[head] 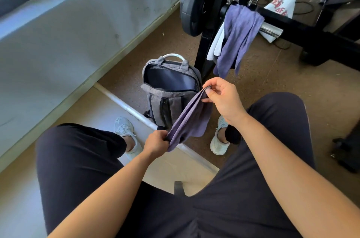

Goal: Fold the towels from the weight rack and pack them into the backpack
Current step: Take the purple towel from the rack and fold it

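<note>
A purple towel [190, 118] is stretched between my two hands above my knees. My left hand [155, 145] grips its near end in a fist. My right hand [222, 97] pinches its far end beside the backpack's opening. The grey backpack [169, 97] stands upright on the floor between my feet, its main compartment unzipped and dark inside. On the black weight rack [206, 50] behind it hangs another purple towel [237, 36], with a white towel [216, 44] partly hidden under it.
A barbell with a black plate [194, 3] rests on the rack. A white cloth with red print [282, 3] lies on the floor beyond the frame, among cables. A white bar [136, 113] runs across the floor by my left shoe. A wall is at left.
</note>
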A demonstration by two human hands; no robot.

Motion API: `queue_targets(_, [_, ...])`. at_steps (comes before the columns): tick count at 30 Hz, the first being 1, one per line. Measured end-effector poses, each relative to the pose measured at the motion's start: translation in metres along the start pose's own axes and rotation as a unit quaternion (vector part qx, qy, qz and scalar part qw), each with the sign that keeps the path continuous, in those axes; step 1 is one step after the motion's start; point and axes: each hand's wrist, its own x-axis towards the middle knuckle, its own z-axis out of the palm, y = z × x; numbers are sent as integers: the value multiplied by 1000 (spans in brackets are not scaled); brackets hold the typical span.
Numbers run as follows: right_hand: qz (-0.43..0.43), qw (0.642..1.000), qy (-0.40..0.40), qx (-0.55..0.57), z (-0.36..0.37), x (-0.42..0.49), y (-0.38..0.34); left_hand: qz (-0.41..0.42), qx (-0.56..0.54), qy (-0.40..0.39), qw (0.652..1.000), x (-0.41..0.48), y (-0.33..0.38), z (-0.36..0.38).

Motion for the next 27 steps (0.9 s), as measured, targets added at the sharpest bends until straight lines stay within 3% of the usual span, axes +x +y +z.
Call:
queue_targets(7, [-3,987,57,-148,-11,10,10,-90,-192,139,967,8,-11,-17])
queue_targets(16, [-45,988,-46,-141,-9,-1,-6,41,-207,92,973,5,14,-9])
queue_targets(19, [-50,989,-75,-117,-9,-5,-9,98,-215,123,964,4,24,-13])
queue_targets(24, [-58,991,-96,-70,-8,-12,-14,114,-217,123,962,5,30,-15])
queue_targets(27, [-62,990,-115,-57,-5,-15,-17,136,-208,72,966,6,28,-16])
